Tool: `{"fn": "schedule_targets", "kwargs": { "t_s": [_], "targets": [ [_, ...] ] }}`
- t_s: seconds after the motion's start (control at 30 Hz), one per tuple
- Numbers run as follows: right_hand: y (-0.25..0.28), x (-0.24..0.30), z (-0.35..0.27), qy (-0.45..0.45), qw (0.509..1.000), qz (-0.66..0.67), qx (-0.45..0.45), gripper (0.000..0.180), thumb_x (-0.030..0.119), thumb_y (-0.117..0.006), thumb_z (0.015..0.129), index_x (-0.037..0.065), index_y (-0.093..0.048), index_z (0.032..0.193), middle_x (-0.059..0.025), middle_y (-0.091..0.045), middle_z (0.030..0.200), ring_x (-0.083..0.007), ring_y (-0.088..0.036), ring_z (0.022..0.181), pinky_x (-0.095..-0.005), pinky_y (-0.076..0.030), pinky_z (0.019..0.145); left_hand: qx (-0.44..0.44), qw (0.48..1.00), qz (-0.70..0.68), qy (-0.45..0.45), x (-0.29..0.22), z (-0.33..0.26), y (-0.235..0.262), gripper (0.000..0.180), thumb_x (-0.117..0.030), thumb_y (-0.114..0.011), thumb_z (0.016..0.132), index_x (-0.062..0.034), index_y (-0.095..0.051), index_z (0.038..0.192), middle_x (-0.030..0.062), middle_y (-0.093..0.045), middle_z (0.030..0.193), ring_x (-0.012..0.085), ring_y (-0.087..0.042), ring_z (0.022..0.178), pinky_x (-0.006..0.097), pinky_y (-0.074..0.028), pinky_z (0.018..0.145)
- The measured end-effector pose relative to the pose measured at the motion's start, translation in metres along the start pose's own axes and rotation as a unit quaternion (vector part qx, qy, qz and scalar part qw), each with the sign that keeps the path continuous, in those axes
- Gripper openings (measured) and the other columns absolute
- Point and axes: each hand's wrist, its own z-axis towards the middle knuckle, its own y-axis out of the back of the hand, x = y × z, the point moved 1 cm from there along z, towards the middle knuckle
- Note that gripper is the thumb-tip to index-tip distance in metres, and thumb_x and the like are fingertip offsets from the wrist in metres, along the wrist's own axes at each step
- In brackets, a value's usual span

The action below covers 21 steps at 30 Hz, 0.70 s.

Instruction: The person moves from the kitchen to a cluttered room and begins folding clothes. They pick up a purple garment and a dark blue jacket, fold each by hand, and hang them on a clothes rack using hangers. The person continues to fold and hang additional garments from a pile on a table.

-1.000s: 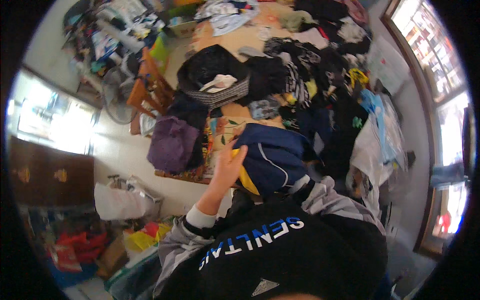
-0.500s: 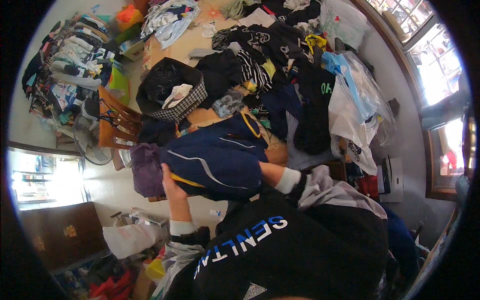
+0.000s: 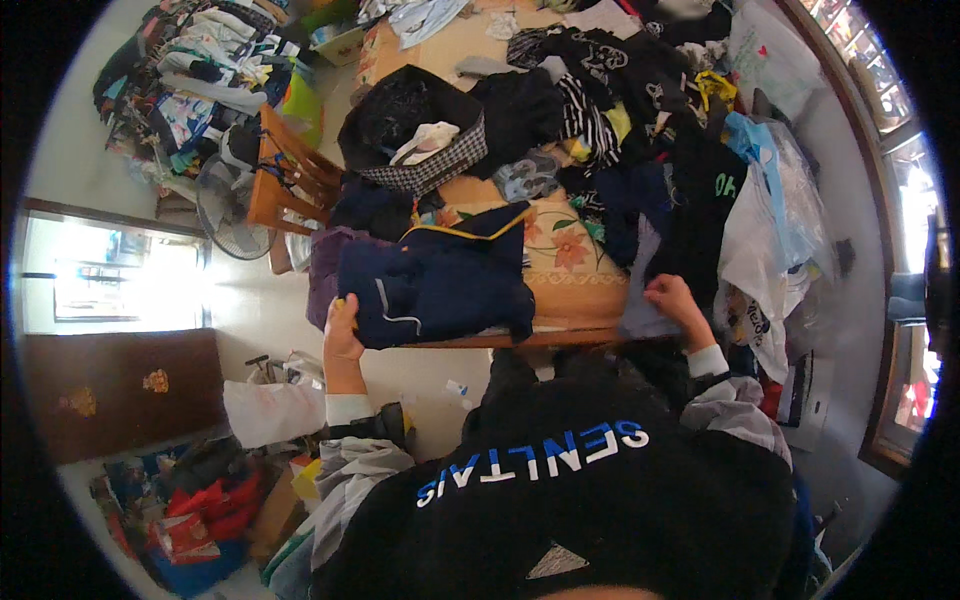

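A folded navy garment (image 3: 450,285) with yellow trim and a pale grey stripe lies at the table's near edge. My left hand (image 3: 343,330) is closed on its left side, thumb on top. Beneath that side, a purple cloth (image 3: 325,265) sticks out. Farther right, my right hand (image 3: 675,300) is off the navy garment, fingers curled in a pinch at the edge of a grey cloth (image 3: 640,305). Whatever lies between those fingertips is mostly hidden. Black clothing (image 3: 695,220) is spread just beyond this hand.
A houndstooth fabric bin (image 3: 430,170) holding dark and white cloth stands on the flowered table cover (image 3: 570,245). Plastic bags (image 3: 765,240) crowd the right side. Left of the table are a wooden chair (image 3: 285,170), a fan (image 3: 225,205) and a heap of clothes (image 3: 215,75).
The navy garment has come down onto the table, folded smaller. My right hand has left it and moved right to the grey cloth; my left hand stays on it. The view has shifted.
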Motion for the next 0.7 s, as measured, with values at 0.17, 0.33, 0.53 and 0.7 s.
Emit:
{"fn": "schedule_targets", "kwargs": {
  "t_s": [0.17,0.33,0.53,0.7],
  "targets": [
    [-0.076,0.136,0.025,0.196,0.979,0.046,0.017,0.057,0.017,-0.073,0.07,0.007,-0.052,0.122,-0.0193,-0.061,0.106,-0.0336,-0.061,0.092,-0.0391,-0.049,0.079,0.088,0.992,0.081,-0.042,-0.035,-0.053,-0.021,0.024,-0.017,-0.071,0.079,-0.0015,-0.062,0.095,0.0035,-0.065,0.087,0.0156,-0.061,0.077,0.027,-0.047,0.072],
    [-0.123,0.24,0.036,0.475,0.87,0.032,-0.127,0.064,0.006,-0.069,0.072,0.007,-0.043,0.13,-0.02,-0.054,0.116,-0.0366,-0.054,0.104,-0.0399,-0.044,0.091,0.323,0.927,0.166,-0.096,-0.072,-0.08,-0.007,0.028,-0.016,-0.075,0.073,0.0026,-0.063,0.089,0.0065,-0.066,0.085,0.0178,-0.061,0.078,0.031,-0.046,0.074],
    [-0.118,0.29,0.028,0.279,0.882,0.243,0.291,0.043,0.0,-0.057,0.076,0.005,-0.051,0.118,-0.0089,-0.059,0.1,-0.0173,-0.057,0.093,-0.0294,-0.047,0.081,0.234,0.909,0.343,0.03,-0.099,-0.094,0.012,0.061,-0.025,-0.077,0.073,0.0009,-0.052,0.122,0.0135,-0.063,0.107,0.024,-0.058,0.1,0.037,-0.042,0.091],
    [-0.084,0.352,-0.013,0.416,0.827,0.211,0.314,0.044,0.0,-0.059,0.076,0.004,-0.052,0.119,-0.0072,-0.062,0.095,-0.0118,-0.059,0.087,-0.0259,-0.048,0.075,0.246,0.863,0.433,-0.081,-0.038,-0.061,-0.063,0.08,-0.028,-0.077,0.074,-0.0032,-0.037,0.139,0.0146,-0.054,0.125,0.0225,-0.048,0.117,0.037,-0.034,0.103]
  ]
}}
